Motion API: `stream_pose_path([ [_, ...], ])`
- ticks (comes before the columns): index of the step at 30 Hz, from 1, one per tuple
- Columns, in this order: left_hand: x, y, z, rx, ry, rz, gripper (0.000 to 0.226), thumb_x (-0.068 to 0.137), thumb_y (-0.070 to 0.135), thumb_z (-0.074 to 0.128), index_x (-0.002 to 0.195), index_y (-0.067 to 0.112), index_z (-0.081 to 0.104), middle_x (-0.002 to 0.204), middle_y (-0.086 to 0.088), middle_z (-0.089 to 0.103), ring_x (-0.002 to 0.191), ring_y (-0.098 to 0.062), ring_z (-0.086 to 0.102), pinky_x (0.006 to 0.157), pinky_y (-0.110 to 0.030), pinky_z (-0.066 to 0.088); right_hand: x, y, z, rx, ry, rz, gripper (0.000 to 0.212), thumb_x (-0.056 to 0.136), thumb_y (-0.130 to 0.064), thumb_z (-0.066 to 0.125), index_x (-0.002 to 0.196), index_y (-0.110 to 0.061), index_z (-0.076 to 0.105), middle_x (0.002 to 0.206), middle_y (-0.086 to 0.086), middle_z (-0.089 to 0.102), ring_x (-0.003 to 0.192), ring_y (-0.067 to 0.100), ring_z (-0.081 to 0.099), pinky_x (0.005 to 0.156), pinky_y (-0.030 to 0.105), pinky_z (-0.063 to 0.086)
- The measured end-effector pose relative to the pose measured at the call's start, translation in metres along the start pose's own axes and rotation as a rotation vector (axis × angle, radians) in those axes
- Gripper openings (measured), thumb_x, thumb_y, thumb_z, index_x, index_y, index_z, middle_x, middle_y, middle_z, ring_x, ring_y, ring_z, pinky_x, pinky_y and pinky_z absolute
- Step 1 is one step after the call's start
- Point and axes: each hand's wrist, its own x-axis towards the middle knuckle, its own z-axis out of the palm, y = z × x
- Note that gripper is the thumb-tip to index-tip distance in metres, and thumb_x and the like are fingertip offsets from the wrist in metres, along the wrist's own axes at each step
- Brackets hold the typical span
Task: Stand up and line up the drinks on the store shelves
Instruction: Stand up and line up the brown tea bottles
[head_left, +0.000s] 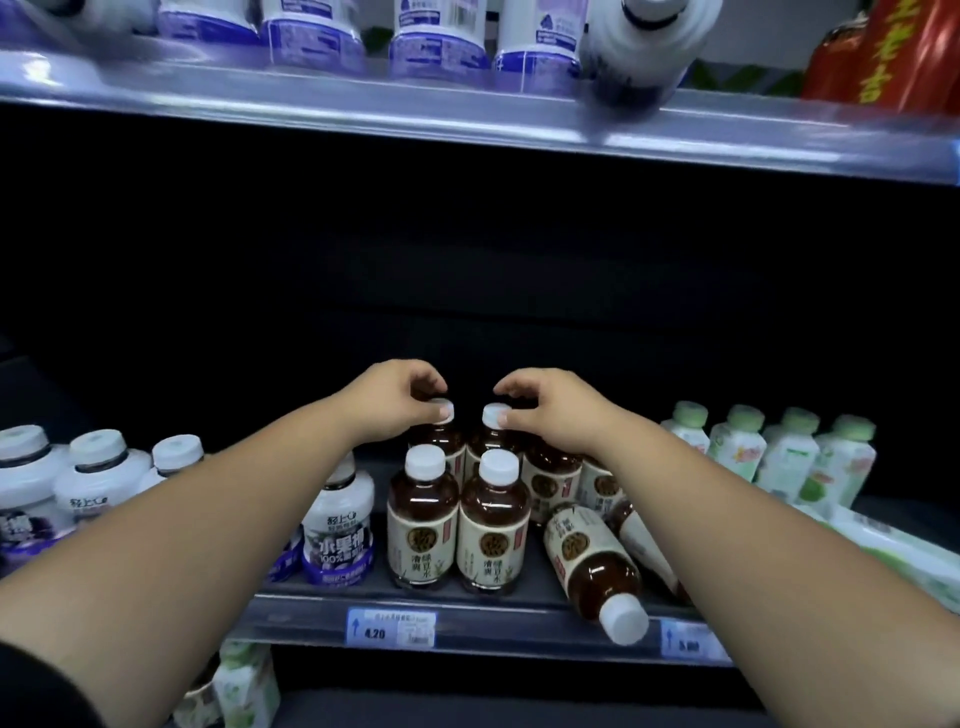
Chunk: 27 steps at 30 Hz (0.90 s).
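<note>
On the middle shelf (467, 621) stand brown drink bottles with cream labels and white caps. My left hand (397, 397) pinches the cap of the back-left bottle (440, 434). My right hand (545, 402) pinches the cap of the back-right bottle (491, 434). Two more upright brown bottles (423, 519) (493, 525) stand in front of them. One brown bottle (592, 566) lies on its side, cap over the shelf's front edge. Another lying bottle (636, 535) is partly hidden under my right forearm.
White-and-purple bottles (337, 525) stand to the left, pale green bottles (789, 457) to the right, with green packs (893, 551) lying in front. The upper shelf (467, 111) carries white-purple bottles, one tipped (644, 47), and red ones (893, 52). Price tags (392, 629) line the edge.
</note>
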Motion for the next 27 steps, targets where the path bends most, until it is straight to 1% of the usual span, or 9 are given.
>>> stream_pose_path([
  [3,0.012,-0.011,0.005,0.053,-0.016,-0.024,0.047,0.082,0.035,0.079,0.125,0.027,0.062,0.122,0.008,0.061,0.114,-0.01,0.058,0.1,-0.029,0.046,0.014,-0.002,0.005,-0.116,-0.058,0.011,0.05,0.09,-0.041,0.07,0.138,-0.037,0.054,0.139,-0.005,0.057,0.125,0.015,0.055,0.1,0.03,0.044],
  [5,0.02,-0.017,0.008,0.038,-0.071,-0.048,0.049,0.083,0.033,0.078,0.129,0.026,0.061,0.125,0.006,0.061,0.116,-0.011,0.058,0.101,-0.028,0.045,0.024,-0.001,0.013,-0.155,-0.117,0.03,0.053,0.091,-0.04,0.069,0.141,-0.036,0.051,0.141,-0.004,0.056,0.126,0.017,0.055,0.102,0.032,0.045],
  [7,0.026,-0.021,0.01,0.06,-0.145,-0.035,0.047,0.085,0.029,0.077,0.128,0.024,0.062,0.124,0.005,0.064,0.116,-0.012,0.059,0.101,-0.027,0.045,0.031,-0.001,0.022,-0.189,-0.154,0.042,0.051,0.092,-0.04,0.068,0.141,-0.034,0.053,0.142,-0.003,0.055,0.127,0.018,0.053,0.103,0.033,0.043],
  [9,0.031,-0.022,0.012,0.089,-0.192,-0.018,0.046,0.085,0.027,0.077,0.128,0.023,0.062,0.123,0.006,0.065,0.115,-0.011,0.059,0.102,-0.027,0.044,0.034,0.0,0.026,-0.198,-0.15,0.05,0.045,0.094,-0.037,0.067,0.137,-0.032,0.057,0.14,-0.004,0.057,0.126,0.018,0.054,0.1,0.031,0.043],
  [14,0.037,-0.03,0.012,0.119,-0.225,0.027,0.039,0.086,0.026,0.075,0.123,0.027,0.063,0.12,0.008,0.065,0.112,-0.012,0.06,0.102,-0.031,0.046,0.035,-0.003,0.026,-0.17,-0.138,0.102,0.03,0.093,-0.034,0.069,0.122,-0.035,0.065,0.123,-0.007,0.064,0.114,0.013,0.059,0.097,0.032,0.047],
  [17,0.036,-0.03,0.006,0.113,-0.259,0.047,0.031,0.087,0.023,0.075,0.116,0.027,0.064,0.11,0.006,0.068,0.104,-0.012,0.063,0.097,-0.03,0.049,0.031,-0.01,0.022,-0.172,-0.162,0.103,0.025,0.091,-0.034,0.071,0.116,-0.036,0.067,0.112,-0.012,0.065,0.107,0.01,0.06,0.095,0.032,0.048],
  [21,0.029,-0.027,-0.002,0.044,-0.396,0.065,0.024,0.087,0.019,0.074,0.106,0.03,0.065,0.101,0.009,0.072,0.097,-0.007,0.067,0.085,-0.021,0.047,0.022,-0.015,0.019,-0.18,-0.21,0.093,0.021,0.091,-0.033,0.071,0.111,-0.036,0.068,0.099,-0.018,0.063,0.098,0.004,0.059,0.09,0.031,0.049],
  [23,0.027,-0.026,-0.002,0.062,-0.406,0.076,0.025,0.087,0.019,0.074,0.107,0.03,0.064,0.101,0.01,0.072,0.096,-0.006,0.067,0.083,-0.02,0.047,0.019,-0.016,0.019,-0.182,-0.215,0.092,0.021,0.091,-0.033,0.07,0.111,-0.037,0.068,0.1,-0.019,0.063,0.098,0.002,0.058,0.089,0.029,0.048],
  [27,0.02,-0.025,0.001,0.119,-0.342,0.103,0.026,0.089,0.027,0.073,0.113,0.033,0.063,0.109,0.012,0.067,0.104,-0.007,0.063,0.093,-0.026,0.049,0.011,-0.016,0.023,-0.125,-0.198,0.1,0.03,0.095,-0.034,0.066,0.125,-0.037,0.064,0.118,-0.016,0.064,0.112,0.005,0.058,0.096,0.027,0.044],
])
